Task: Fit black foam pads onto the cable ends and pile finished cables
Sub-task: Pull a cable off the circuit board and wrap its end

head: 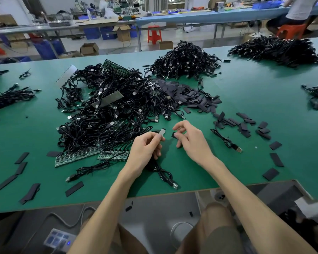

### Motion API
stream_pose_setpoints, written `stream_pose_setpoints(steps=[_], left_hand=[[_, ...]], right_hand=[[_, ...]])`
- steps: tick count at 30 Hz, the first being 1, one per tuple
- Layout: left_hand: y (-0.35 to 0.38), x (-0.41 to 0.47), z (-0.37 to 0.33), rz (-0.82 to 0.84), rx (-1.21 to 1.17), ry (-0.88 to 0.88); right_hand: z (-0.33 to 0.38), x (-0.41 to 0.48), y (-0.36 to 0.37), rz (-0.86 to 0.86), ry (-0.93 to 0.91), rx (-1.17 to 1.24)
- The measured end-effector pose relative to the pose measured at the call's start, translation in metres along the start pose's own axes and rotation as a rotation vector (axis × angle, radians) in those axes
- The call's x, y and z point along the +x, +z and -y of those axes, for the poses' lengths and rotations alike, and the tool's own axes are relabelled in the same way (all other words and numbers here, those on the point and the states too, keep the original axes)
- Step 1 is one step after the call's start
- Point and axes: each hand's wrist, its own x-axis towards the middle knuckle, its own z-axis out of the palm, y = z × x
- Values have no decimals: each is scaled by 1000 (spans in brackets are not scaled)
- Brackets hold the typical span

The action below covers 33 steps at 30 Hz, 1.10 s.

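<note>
The table (255, 99) is covered in plain green. The piled cables (114, 110) are black, with plugs tipped in silver. The loose foam pads (191, 96) are matt black to dark grey, unpatterned. The circuit boards (75, 156) are green, speckled with pale marks. A silver-grey cable end (162, 132) is held in the left hand (147, 145), a black pad (173, 135) in the right hand (191, 140). Behind, a stool (154, 33) is red, crates (92, 33) blue, boxes (89, 48) brown.

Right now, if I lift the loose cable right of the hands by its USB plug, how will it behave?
Likely floppy: the loose cable lies in slack bends on the mat. Probably light: it's thin. Its USB plug looks rigid, so a pinch should hold.
</note>
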Motion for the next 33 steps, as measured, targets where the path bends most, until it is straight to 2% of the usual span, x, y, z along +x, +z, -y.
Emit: stream_pose_setpoints(steps=[3, 8, 23, 33], left_hand=[[0, -1, -1, -10, 60, 18], [3, -2, -2, -34, 148, 26], [5, 2, 5, -43, 252, 55], [4, 2, 2, -43, 240, 41]], right_hand=[[-2, 1, -5, -34, 20, 100], [-5, 1, -5, 21, 81, 241], [-6, 1, -6, 56, 111, 331], [-5, 1, -7, 82, 130, 387]])
